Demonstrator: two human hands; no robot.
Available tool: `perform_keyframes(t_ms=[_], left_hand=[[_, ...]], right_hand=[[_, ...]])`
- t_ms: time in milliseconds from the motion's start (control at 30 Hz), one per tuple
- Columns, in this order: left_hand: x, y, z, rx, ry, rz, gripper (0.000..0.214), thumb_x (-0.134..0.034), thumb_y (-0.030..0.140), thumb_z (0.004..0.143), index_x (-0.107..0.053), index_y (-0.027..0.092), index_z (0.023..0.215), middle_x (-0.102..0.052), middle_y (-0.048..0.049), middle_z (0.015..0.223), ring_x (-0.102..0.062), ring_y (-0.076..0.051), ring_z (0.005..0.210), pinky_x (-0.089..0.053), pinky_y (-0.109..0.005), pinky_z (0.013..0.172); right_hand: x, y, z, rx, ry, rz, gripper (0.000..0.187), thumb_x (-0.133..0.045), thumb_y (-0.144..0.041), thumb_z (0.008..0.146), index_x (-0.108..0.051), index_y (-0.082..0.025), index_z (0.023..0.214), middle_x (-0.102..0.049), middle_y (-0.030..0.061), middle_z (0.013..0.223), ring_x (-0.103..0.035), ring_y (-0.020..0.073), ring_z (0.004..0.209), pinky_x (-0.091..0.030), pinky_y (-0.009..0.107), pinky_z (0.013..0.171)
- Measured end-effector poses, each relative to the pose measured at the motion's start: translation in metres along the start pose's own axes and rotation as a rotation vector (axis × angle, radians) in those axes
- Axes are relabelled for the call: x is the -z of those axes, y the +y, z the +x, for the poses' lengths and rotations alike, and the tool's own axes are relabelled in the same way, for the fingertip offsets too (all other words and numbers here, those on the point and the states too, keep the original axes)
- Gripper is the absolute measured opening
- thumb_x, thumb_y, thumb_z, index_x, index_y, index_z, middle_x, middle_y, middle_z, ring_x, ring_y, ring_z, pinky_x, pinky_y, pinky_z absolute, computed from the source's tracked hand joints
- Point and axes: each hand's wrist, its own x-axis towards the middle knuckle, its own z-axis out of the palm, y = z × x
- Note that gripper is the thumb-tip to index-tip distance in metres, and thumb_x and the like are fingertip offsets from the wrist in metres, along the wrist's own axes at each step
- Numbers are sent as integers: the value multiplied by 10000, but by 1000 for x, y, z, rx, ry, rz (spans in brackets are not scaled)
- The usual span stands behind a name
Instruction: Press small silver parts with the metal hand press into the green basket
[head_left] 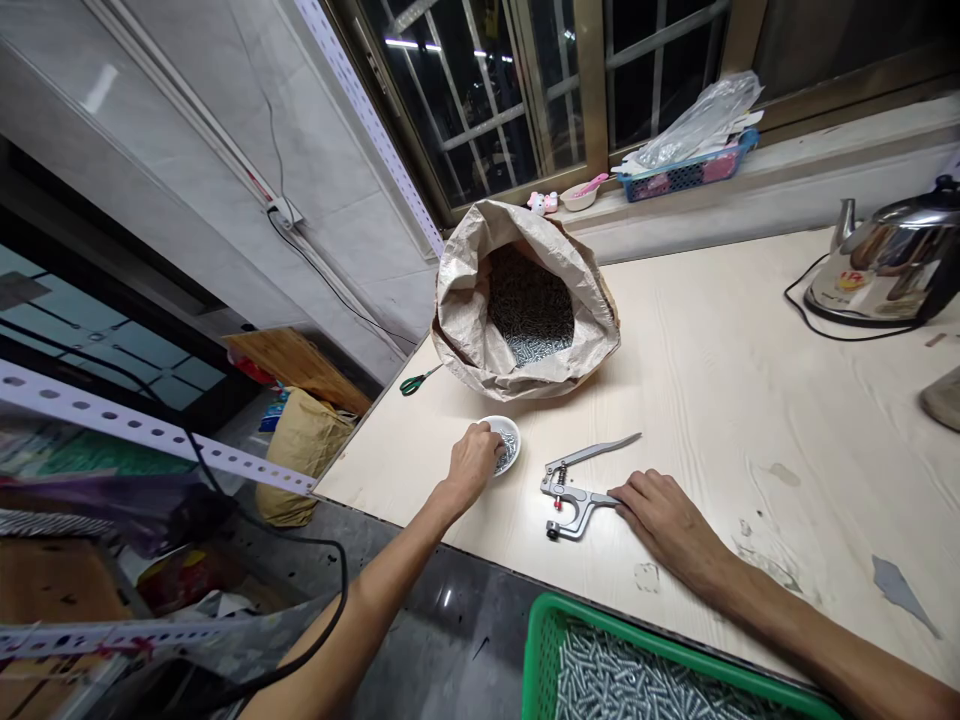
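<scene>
Head view: two bare hands, one pair of hand pliers, one filled bowl, assorted surroundings.

Left hand (474,460): fingertips inside a small round white bowl (504,421) holding small silvery metal pieces (510,450); whether the fingers were pinched on a piece could not be told.

Right hand (660,505): fingers closed on the end of the lower handle of silver-grey metal hand pliers (586,507). The pliers' head pointed toward the left hand; a dark coil spring (562,474) stood between the two arms, and the upper handle (596,450) was spread apart from the lower, beyond the right hand's fingers.

Support: pale wood-grain table (720,380), beneath both hands.

Beyond the left hand, and well larger than the bowl: open beige woven sack (469,300), top rolled outward, many small metal pieces inside. To its left, farther out from the left hand: green-handled scissors (412,385).

Nearer the body than the right hand, beside the table's near edge: green plastic basket (534,650) filled with silvery threaded screws (622,680).

Far beyond and right of the right hand: shiny steel kettle (885,265) with black base and cord.

Beyond the right hand, on the window ledge: blue plastic basket (652,185) holding a clear plastic bag (709,120).
</scene>
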Motion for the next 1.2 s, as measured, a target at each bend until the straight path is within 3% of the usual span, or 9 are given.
perform_keyframes(t_ms=[200,367,500,600,700,833,1000,1200], left_hand=[[5,7,9,38,-8,-17,226,-479,138,825,-703,106,819,-671,-165,956,-624,-257,945,-449,-296,759],[14,1,5,78,43,-87,225,-479,122,811,-700,130,851,-703,-122,932,-637,-198,864,-449,-259,748],[13,10,-19,115,122,-531,192,-548,197,777,-702,153,883,-710,-58,819,-629,-157,706,-472,-245,664],[4,25,-45,127,-18,-952,199,-578,245,749,-693,138,870,-664,-16,663,-578,-114,525,-459,-225,533],[-10,37,-66,161,-98,-1163,150,-607,236,713,-667,126,796,-614,12,583,-560,-95,495,-457,-212,516],[-30,46,-76,195,-44,-1282,150,-633,254,694,-642,128,775,-609,17,606,-559,-89,534,-473,-213,545],[-51,50,-77,225,-46,-1402,193,-635,305,710,-633,123,776,-611,10,608,-549,-86,556,-467,-218,574],[-60,49,-77,227,-26,-1347,210,-656,323,712,-650,122,771,-614,5,654,-537,-90,602,-433,-218,603]], right_hand=[[-2,0,-2,13,30,12,191,-398,-188,939,-589,-203,942,-550,44,804,-483,189,739,-360,321,652],[-3,1,-3,25,28,20,213,-385,-181,937,-594,-207,966,-555,48,801,-488,189,726,-356,321,638],[5,-1,-1,-15,-42,60,224,-386,-249,949,-590,-203,1029,-570,63,838,-498,201,772,-368,334,666],[9,-1,4,-46,-107,66,246,-413,-277,945,-560,-206,1128,-576,65,878,-496,203,791,-368,340,679],[12,-4,9,-33,-184,-1,206,-399,-212,941,-583,-206,1032,-564,54,844,-480,198,772,-352,336,669],[14,-7,17,1,-262,-54,222,-352,-113,918,-551,-194,864,-563,61,844,-462,199,773,-341,329,646],[11,-6,16,7,-251,-70,244,-299,-133,936,-538,-176,921,-548,90,882,-427,217,792,-336,340,649],[13,-7,10,49,-253,-103,243,-301,-89,929,-534,-157,916,-539,83,888,-410,207,797,-328,334,690]])
